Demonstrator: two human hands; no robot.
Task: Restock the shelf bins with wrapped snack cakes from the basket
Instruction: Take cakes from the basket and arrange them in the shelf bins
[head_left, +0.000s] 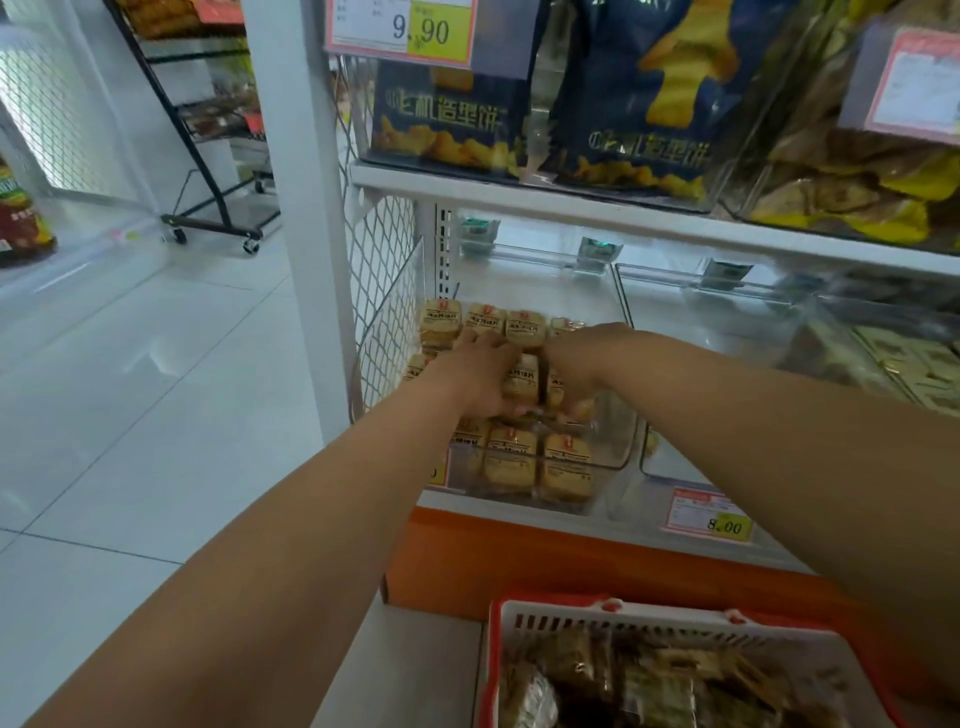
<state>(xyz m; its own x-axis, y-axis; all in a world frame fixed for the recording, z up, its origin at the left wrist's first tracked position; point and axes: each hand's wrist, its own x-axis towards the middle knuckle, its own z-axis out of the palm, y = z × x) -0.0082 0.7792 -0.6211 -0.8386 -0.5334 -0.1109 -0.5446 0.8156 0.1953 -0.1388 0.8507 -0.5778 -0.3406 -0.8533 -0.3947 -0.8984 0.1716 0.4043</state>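
A clear shelf bin (618, 441) on the lower shelf holds several wrapped yellow snack cakes (511, 457) in rows. Both my hands reach into it. My left hand (480, 376) lies over the middle row, its fingers curled onto a wrapped cake (522, 382). My right hand (576, 364) comes in from the right, bent down at the wrist, fingers wrapped on cakes beside it. A red-and-white basket (613, 618) with darker wrapped cakes sits at the bottom, below my arms.
Clear bins (691, 312) to the right stand on the same shelf, one with pale packets (893, 364). Above hang dark blue snack bags (452, 114). A white post (306, 208), mesh side panel (384, 291) and black wheeled rack (208, 156) stand left.
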